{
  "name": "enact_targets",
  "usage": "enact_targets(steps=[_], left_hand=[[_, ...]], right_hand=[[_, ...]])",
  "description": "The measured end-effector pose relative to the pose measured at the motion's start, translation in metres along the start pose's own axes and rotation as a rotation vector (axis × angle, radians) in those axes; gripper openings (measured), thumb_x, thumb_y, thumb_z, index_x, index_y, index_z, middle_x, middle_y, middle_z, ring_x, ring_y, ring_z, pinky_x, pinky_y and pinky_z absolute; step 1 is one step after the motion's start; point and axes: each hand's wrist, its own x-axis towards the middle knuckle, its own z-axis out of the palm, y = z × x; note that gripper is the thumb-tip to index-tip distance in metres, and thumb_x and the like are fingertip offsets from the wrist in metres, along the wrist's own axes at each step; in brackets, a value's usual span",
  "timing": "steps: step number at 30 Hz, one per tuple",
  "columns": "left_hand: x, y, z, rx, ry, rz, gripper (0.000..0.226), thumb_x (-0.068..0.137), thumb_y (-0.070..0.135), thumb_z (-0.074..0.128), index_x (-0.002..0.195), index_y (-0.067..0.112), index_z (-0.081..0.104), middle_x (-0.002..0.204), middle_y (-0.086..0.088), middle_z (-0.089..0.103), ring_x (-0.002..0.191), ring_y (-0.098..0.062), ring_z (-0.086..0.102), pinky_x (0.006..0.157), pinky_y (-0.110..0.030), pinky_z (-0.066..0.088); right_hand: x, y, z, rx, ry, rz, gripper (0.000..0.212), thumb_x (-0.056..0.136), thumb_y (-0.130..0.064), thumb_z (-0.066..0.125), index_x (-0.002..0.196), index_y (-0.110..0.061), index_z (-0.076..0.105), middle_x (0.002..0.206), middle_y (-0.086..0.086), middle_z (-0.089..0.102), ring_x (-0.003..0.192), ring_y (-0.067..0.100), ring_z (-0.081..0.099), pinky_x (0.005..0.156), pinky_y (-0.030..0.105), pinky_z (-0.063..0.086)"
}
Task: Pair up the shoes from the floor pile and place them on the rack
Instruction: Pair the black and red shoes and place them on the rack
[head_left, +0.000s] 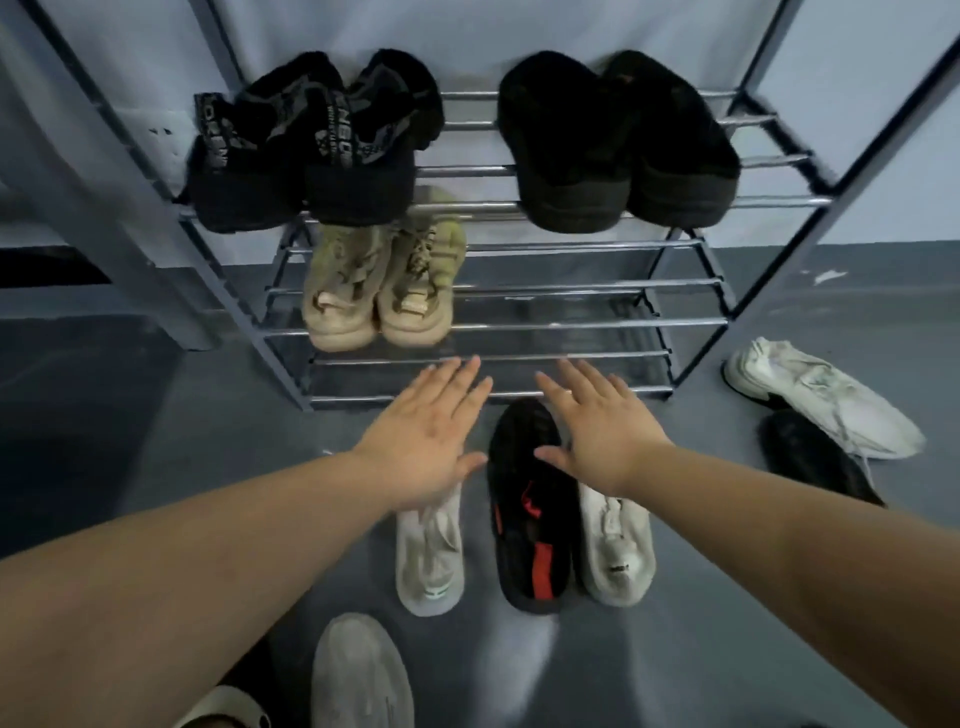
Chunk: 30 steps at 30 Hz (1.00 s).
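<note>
A metal shoe rack (519, 325) stands against the wall. Its upper shelf holds a pair of black strapped boots (306, 150) at left and a pair of black fuzzy shoes (618, 145) at right. The lower shelf carries a pair of beige sneakers (379, 291). On the floor in front lie a black shoe with red marks (524, 509), a cream sneaker (428, 556) to its left and another cream sneaker (618, 551) to its right. My left hand (426, 441) and my right hand (597, 426) hover flat over these, fingers straight, holding nothing.
To the right on the floor lie a white sneaker (821, 400) and a black shoe (815, 457). A grey shoe (361, 675) lies near the bottom edge, beside a foot in a pale sandal (223, 709). The right half of the lower shelf holds nothing.
</note>
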Motion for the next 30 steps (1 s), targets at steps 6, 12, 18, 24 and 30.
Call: enact_targets(steps=[6,12,18,24,30], left_hand=[[0.036,0.095,-0.008,0.147,-0.148,0.303,0.074,0.097,0.052,0.027,0.151,0.014,-0.007,0.159,-0.007,-0.015,0.147,-0.022,-0.013,0.116,-0.033,-0.013],[0.096,0.178,-0.007,0.085,-0.212,0.307,0.073,0.098,0.051,0.028,0.151,0.013,-0.005,0.159,-0.008,-0.013,0.147,-0.022,-0.008,0.117,-0.032,-0.007],[0.136,0.272,0.031,0.000,-0.271,0.332,0.072,0.097,0.051,0.029,0.152,0.014,0.001,0.160,-0.006,-0.004,0.148,-0.021,0.002,0.118,-0.033,0.002],[0.160,0.364,0.072,-0.474,-0.402,0.149,0.064,0.098,0.043,0.040,0.150,0.012,0.018,0.154,-0.011,0.025,0.142,-0.026,0.024,0.114,-0.031,0.018],[0.172,0.409,0.098,-1.048,-0.489,-0.175,0.059,0.097,0.034,0.047,0.148,0.011,0.029,0.151,-0.010,0.035,0.139,-0.024,0.033,0.112,-0.028,0.021]], right_hand=[[-0.061,0.082,0.037,0.194,-0.062,0.204,0.076,0.094,-0.057,0.035,0.153,-0.021,0.004,0.161,0.006,0.002,0.147,0.025,0.011,0.117,0.039,0.018],[-0.133,0.171,0.123,0.360,-0.130,0.619,0.076,0.094,-0.056,0.038,0.153,-0.019,0.006,0.161,0.009,0.001,0.148,0.026,0.006,0.118,0.040,0.013],[-0.180,0.249,0.164,0.393,-0.093,0.847,0.076,0.094,-0.055,0.038,0.152,-0.018,0.007,0.160,0.010,0.008,0.145,0.028,0.014,0.115,0.040,0.019],[-0.205,0.282,0.203,0.749,-0.051,0.983,0.076,0.094,-0.050,0.045,0.152,-0.016,0.011,0.155,0.009,0.023,0.140,0.030,0.029,0.111,0.040,0.029],[-0.202,0.285,0.237,1.381,0.173,1.116,0.072,0.094,-0.039,0.052,0.152,-0.015,0.016,0.152,0.005,0.035,0.139,0.023,0.036,0.115,0.033,0.027]])
